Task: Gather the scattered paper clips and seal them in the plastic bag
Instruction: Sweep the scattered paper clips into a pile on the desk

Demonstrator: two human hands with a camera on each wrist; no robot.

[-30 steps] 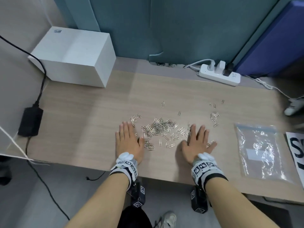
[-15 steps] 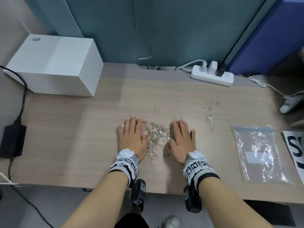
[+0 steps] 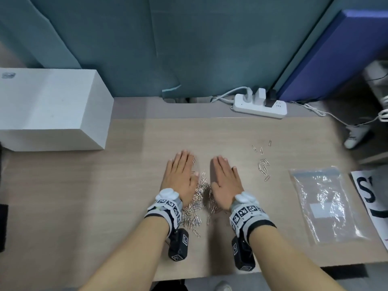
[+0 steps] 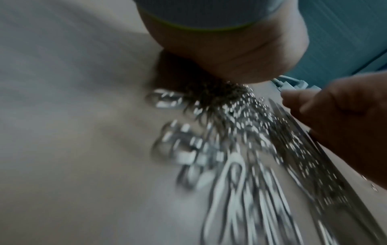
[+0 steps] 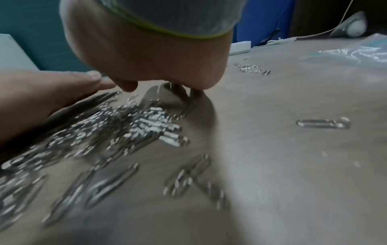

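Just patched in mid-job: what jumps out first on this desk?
Two bare hands, left hand and right hand, lie flat with straight fingers near the front of the light wooden desk, flanking a heap of silver metal paper clips between them. A small stray cluster of silver clips sits to the right, beyond the right hand. Further right a clear plastic zip bag lies flat, untouched.

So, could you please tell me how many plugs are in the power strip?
3 in the white power strip at the desk's back edge: two white plugs side by side and one black plug to their right.
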